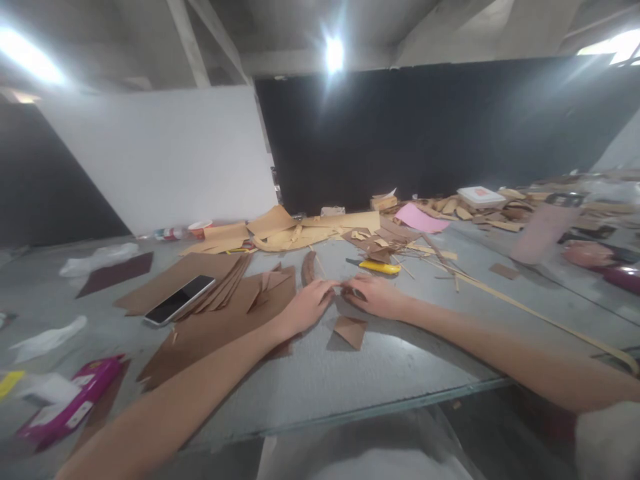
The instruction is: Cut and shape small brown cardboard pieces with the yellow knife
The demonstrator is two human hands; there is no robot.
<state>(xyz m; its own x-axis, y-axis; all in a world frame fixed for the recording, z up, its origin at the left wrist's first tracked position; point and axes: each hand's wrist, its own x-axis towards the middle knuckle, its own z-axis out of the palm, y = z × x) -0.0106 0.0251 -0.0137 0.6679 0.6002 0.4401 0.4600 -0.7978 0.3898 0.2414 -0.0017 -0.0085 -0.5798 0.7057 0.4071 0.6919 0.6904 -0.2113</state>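
1. Where the two hands meet on the grey worktop (380,373), a small dark piece (344,291) is pinched between the fingertips; it is too small and blurred to be told apart further.
2. The left hand (306,307) is seen with fingers curled and closed on one end of the small piece, its heel resting at the edge of the brown cardboard sheets (220,320).
3. The right hand (376,295) is likewise closed on the other end, so that the fingertips of both hands are touching or nearly so.
4. The small piece is judged to be light, thin and bendable, easily creased; it is best taken by its ends with the fingertips, as is shown.
5. One brown triangular offcut (350,330) lies just before the hands, apart from them.
6. One yellow utility knife (379,267) lies just beyond the right hand, untouched.
7. One phone (180,300) rests on the cardboard sheets to the left; several sheets are fanned there, their number not clear.
8. One pink sheet (420,219) and one white box (481,196) are seen among many tan scraps (300,233) at the far side.
9. One magenta packet (70,407) lies at the near left.
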